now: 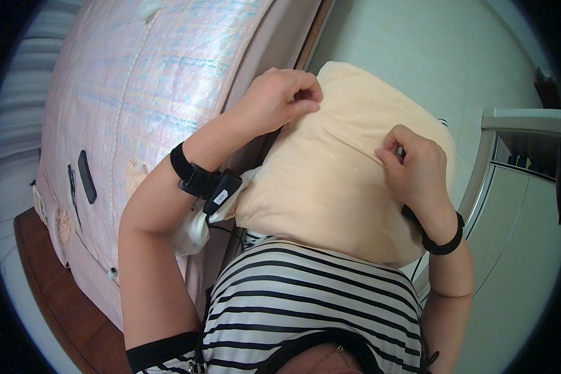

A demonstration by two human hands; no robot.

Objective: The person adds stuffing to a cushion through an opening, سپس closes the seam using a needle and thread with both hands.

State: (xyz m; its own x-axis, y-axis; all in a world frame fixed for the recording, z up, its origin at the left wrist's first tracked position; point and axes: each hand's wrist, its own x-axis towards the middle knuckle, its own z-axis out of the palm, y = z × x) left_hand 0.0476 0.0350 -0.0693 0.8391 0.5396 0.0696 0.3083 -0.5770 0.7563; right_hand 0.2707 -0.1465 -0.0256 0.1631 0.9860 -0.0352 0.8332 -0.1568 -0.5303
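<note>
Beside bed (143, 106), both hands' grip pinches cream pillow (330, 181) top edge.

One pillow (330, 181), one mattress (143, 81), two wristbands (196, 177).

The person wears a black-and-white striped top (305, 299) with dark sleeve trim. Above it, the left wrist carries a black strap with a small device (221, 191); the right wrist wears a plain black band (445, 244).
</note>
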